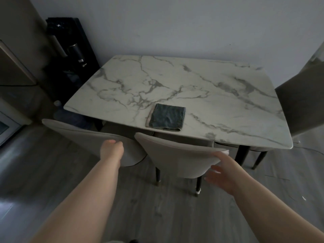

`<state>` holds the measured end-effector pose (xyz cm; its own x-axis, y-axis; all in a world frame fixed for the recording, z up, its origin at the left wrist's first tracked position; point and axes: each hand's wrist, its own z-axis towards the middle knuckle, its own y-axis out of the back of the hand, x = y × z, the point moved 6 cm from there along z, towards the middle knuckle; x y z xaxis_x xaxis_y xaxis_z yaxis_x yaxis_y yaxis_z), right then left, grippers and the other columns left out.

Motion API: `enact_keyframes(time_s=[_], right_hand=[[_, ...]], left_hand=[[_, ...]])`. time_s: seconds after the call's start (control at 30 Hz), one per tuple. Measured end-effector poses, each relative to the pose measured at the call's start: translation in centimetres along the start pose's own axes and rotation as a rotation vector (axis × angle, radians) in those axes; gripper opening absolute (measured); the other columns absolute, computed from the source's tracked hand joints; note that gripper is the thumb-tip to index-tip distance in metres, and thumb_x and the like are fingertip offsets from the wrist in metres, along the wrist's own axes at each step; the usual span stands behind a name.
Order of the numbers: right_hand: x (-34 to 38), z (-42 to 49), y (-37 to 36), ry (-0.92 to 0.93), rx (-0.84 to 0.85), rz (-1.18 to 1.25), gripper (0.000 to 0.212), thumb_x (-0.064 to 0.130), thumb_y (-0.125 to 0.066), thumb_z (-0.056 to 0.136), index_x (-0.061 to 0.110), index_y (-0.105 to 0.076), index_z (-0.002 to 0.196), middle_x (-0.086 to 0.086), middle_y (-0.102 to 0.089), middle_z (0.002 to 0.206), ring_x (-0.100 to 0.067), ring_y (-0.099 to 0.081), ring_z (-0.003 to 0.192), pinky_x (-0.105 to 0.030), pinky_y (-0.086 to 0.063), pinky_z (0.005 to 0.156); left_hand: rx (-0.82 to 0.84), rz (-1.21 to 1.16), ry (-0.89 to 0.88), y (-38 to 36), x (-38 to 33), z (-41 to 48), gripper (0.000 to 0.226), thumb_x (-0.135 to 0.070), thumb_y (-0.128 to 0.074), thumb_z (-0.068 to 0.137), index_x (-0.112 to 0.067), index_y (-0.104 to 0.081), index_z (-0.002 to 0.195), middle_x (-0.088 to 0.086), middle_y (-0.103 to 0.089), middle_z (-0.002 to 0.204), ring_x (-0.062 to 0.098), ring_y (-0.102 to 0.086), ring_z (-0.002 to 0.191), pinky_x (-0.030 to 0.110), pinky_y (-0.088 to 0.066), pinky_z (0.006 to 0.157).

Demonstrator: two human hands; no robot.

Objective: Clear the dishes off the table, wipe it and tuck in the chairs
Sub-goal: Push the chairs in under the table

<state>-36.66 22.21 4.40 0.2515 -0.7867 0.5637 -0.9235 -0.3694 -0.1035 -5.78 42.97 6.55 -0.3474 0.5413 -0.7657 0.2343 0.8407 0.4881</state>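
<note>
The white marble table [175, 76] carries only a folded dark grey cloth [166, 117] near its front edge; I see no dishes. Two beige chairs stand at the near side with their backs toward me. My left hand [112, 149] curls its fingers over the top edge of the left chair [84, 135]. My right hand [220, 172] is spread flat by the right edge of the middle chair's backrest [175, 155]; its fingertips reach the top corner and hold nothing. Both seats sit partly under the tabletop.
A darker chair [301, 102] stands at the table's right end. A black rack with bottles [70, 50] fills the corner to the left. The table's far edge meets the wall. Grey wood floor [140, 207] lies around me.
</note>
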Motion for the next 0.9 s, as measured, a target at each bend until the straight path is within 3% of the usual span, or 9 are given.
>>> enact_keyframes(time_s=[0.13,0.2,0.3,0.4,0.57,0.67,0.73,0.83,0.9], right_hand=[[-1.1,-0.1,-5.3,-0.061,0.035,0.097,0.081,0.05,-0.067,0.08,0.021,-0.026,0.144,-0.019,-0.044,0.125,-0.039,-0.053,0.108,-0.051,-0.047,0.092],[-1.5,-0.2,-8.7,-0.084,0.061,0.106,0.08,0.056,-0.069,0.076,0.021,-0.033,0.138,-0.02,-0.048,0.124,-0.039,-0.058,0.103,-0.053,-0.047,0.093],[-2.6,0.5,-13.8,-0.137,0.097,0.143,0.081,0.059,-0.071,0.071,0.011,-0.039,0.128,-0.023,-0.055,0.113,-0.039,-0.061,0.098,-0.055,-0.049,0.089],[-2.5,0.9,-17.7,-0.098,-0.006,0.181,0.066,0.059,-0.065,0.078,0.016,-0.035,0.118,-0.018,-0.051,0.099,-0.035,-0.057,0.086,-0.049,-0.05,0.08],[-2.6,2.8,-20.3,-0.005,-0.169,0.259,0.064,0.059,-0.067,0.076,0.018,-0.041,0.118,-0.014,-0.047,0.121,-0.036,-0.054,0.111,-0.047,-0.05,0.069],[-3.1,3.7,-20.4,0.013,-0.226,0.272,0.06,0.055,-0.068,0.078,0.015,-0.048,0.117,-0.015,-0.051,0.109,-0.034,-0.058,0.093,-0.046,-0.053,0.066],[-2.8,3.8,-20.6,0.035,-0.226,0.306,0.047,0.044,-0.064,0.084,0.011,-0.05,0.115,-0.015,-0.053,0.094,-0.03,-0.057,0.074,-0.043,-0.056,0.052],[-2.1,3.4,-21.3,0.034,-0.165,0.429,0.017,0.02,-0.052,0.093,0.003,-0.051,0.096,-0.014,-0.054,0.082,-0.026,-0.055,0.069,-0.041,-0.051,0.035],[-1.7,2.8,-21.7,0.03,-0.15,0.487,0.015,0.012,-0.047,0.094,0.0,-0.047,0.085,-0.014,-0.052,0.082,-0.026,-0.055,0.073,-0.04,-0.051,0.037]], left_hand=[[0.005,-0.235,0.209,3.2,0.5,3.9,0.062,-0.034,-0.06,0.088,-0.008,-0.04,0.141,0.012,-0.049,0.139,0.034,-0.052,0.122,0.048,-0.049,0.095],[-0.011,-0.281,0.246,5.0,0.2,6.0,0.074,-0.04,-0.065,0.081,-0.01,-0.035,0.142,0.013,-0.046,0.142,0.036,-0.051,0.123,0.052,-0.049,0.093],[-0.062,-0.403,0.342,7.9,0.1,9.4,0.09,-0.045,-0.072,0.072,-0.019,-0.026,0.144,0.01,-0.038,0.143,0.035,-0.044,0.125,0.056,-0.048,0.091],[0.016,-0.415,0.324,9.7,-0.4,14.0,0.095,-0.049,-0.076,0.064,-0.023,-0.03,0.143,0.011,-0.038,0.143,0.038,-0.044,0.124,0.056,-0.052,0.082],[0.144,-0.467,0.326,8.1,1.4,20.6,0.101,-0.036,-0.082,0.064,-0.031,-0.023,0.146,0.014,-0.048,0.133,0.035,-0.058,0.104,0.047,-0.057,0.055],[0.126,-0.556,0.261,7.5,1.0,19.8,0.098,-0.015,-0.073,0.077,-0.026,-0.007,0.15,0.015,-0.051,0.124,0.031,-0.061,0.098,0.05,-0.059,0.069],[0.138,-0.609,0.243,7.2,0.8,19.9,0.096,-0.009,-0.069,0.08,-0.021,-0.004,0.15,0.013,-0.049,0.12,0.031,-0.06,0.099,0.052,-0.058,0.077],[0.192,-0.641,0.262,6.5,0.6,20.9,0.096,-0.011,-0.069,0.078,-0.022,-0.008,0.151,0.014,-0.052,0.127,0.031,-0.062,0.099,0.045,-0.06,0.062],[0.191,-0.626,0.255,6.5,0.1,21.4,0.096,-0.011,-0.067,0.078,-0.022,-0.006,0.151,0.016,-0.051,0.13,0.032,-0.061,0.1,0.046,-0.06,0.064]])
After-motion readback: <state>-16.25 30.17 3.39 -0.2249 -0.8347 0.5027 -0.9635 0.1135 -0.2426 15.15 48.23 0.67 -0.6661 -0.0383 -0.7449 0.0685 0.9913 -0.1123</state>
